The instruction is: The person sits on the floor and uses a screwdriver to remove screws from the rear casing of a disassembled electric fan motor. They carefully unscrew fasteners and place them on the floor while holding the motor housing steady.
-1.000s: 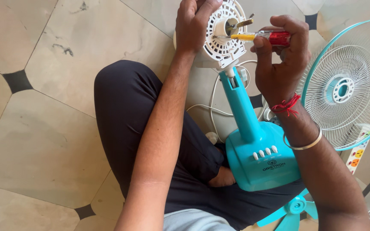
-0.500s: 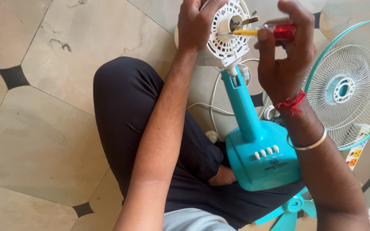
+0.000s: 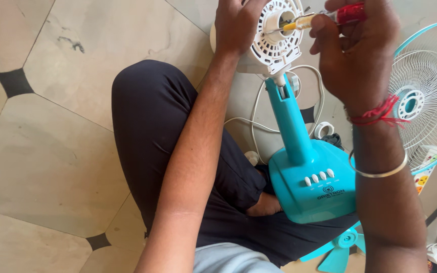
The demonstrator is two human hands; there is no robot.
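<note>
Gripping the white motor housing [image 3: 274, 38] with your left hand [image 3: 238, 25], fingers wrapped on its edge. Your right hand [image 3: 355, 50] pinches a red-handled screwdriver [image 3: 324, 17], tip at the housing's centre. Housing sits atop the teal fan stand [image 3: 304, 162] on your lap; grille [image 3: 426, 106] lies just beside it.

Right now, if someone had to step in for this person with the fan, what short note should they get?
Left hand: grips the white motor housing on top of the teal fan stand, steadying it.
Right hand: holds a red-handled screwdriver, tip set into the housing's centre.
The stand rests on the person's lap. The wire guard lies on the floor to the right; the teal blade lies below the base.
Done: guard and blade are off.
Left: the work at the housing's centre is under way; its progress cannot be told.
</note>
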